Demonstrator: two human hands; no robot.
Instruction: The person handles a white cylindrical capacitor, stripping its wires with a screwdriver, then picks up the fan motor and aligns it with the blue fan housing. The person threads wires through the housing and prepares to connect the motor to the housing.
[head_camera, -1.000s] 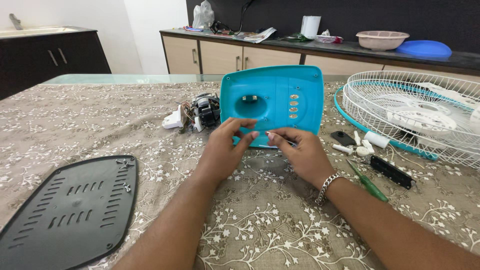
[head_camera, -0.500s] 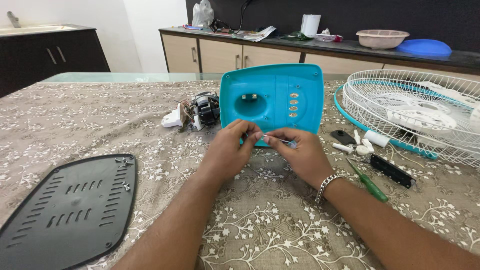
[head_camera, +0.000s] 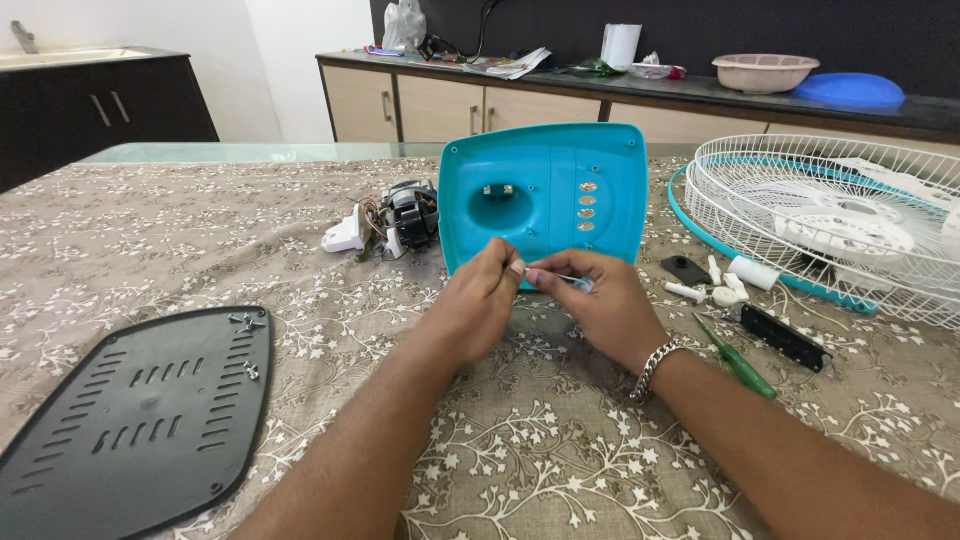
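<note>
A teal plastic fan base cover stands tilted upright on the patterned tablecloth, its round opening and a row of buttons facing me. Just in front of its lower edge, my left hand and my right hand meet, fingertips pinched together on a small thin clear part. What the part is cannot be made out. A metal bracelet sits on my right wrist.
A fan motor with wires lies left of the cover. A black vented base plate with loose screws lies at front left. White fan guards, a green screwdriver, a black strip and small white parts lie to the right.
Both hands have shifted slightly and drawn closer, fingertips now pinching the small part between them. The teal cover has stayed in place.
</note>
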